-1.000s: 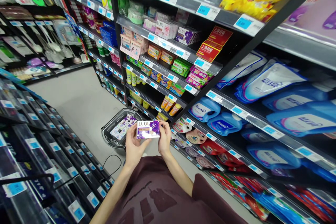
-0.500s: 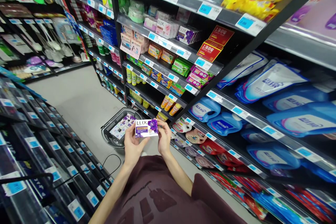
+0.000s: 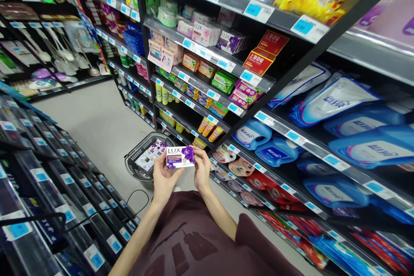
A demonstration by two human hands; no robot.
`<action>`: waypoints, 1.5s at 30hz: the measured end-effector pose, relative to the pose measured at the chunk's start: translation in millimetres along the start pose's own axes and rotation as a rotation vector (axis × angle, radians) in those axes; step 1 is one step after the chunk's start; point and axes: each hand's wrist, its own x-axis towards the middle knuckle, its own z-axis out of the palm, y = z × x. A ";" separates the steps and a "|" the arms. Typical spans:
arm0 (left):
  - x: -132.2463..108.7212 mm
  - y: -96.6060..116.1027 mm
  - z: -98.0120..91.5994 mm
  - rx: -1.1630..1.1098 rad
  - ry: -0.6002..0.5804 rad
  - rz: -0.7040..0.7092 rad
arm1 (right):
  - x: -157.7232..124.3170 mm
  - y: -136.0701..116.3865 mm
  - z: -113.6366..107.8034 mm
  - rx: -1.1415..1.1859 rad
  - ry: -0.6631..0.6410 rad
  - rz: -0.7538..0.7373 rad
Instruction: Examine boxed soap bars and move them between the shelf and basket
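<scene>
A white and purple LUX soap box (image 3: 180,158) is held up in front of me, its printed face turned towards me. My left hand (image 3: 164,179) grips its left end, the thumb along the lower edge. At the right end, the fingers of my right hand (image 3: 202,169) close on the box. Behind and below it, on the floor, a dark shopping basket (image 3: 132,162) has flat purple and white printed packaging (image 3: 149,157) inside; the hands and box hide part of it. Similar purple LUX boxes (image 3: 229,42) stand on the shelf ahead.
Shelves of soaps (image 3: 223,83) rise ahead. Blue detergent bottles (image 3: 276,152) and pouches (image 3: 334,97) fill the right side. A slanting rack with price tags (image 3: 42,175) borders the left. Grey floor (image 3: 93,116) runs between them. A thin black cable (image 3: 137,190) loops near my left forearm.
</scene>
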 end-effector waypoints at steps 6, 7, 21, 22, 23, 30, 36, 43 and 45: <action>-0.5 -3.8 -3.3 -0.024 -0.039 0.032 | -0.5 -0.7 -1.1 -0.018 0.016 0.009; -0.8 -4.3 -4.0 -0.036 -0.046 0.033 | -0.7 -0.3 -1.5 -0.017 0.023 0.016; -1.9 15.8 6.0 -0.283 -0.024 -0.108 | -4.2 3.8 -3.6 0.123 -0.134 0.057; -1.6 15.8 6.2 -0.287 -0.017 -0.112 | -4.6 3.8 -3.5 0.129 -0.144 0.049; -1.4 15.2 6.1 -0.290 -0.011 -0.114 | -5.1 3.6 -3.2 0.128 -0.151 0.041; 0.1 3.7 1.6 -0.296 0.018 -0.140 | -6.2 4.5 -1.2 0.066 -0.125 0.034; 1.3 -2.2 0.6 -0.312 0.048 -0.152 | -5.6 10.7 -4.3 0.034 -0.101 0.014; 2.3 -3.7 0.9 -0.330 0.082 -0.184 | -6.4 12.7 -4.4 0.011 -0.093 0.030; 2.6 -4.3 0.7 -0.337 0.092 -0.189 | -6.5 12.0 -3.8 0.012 -0.091 0.043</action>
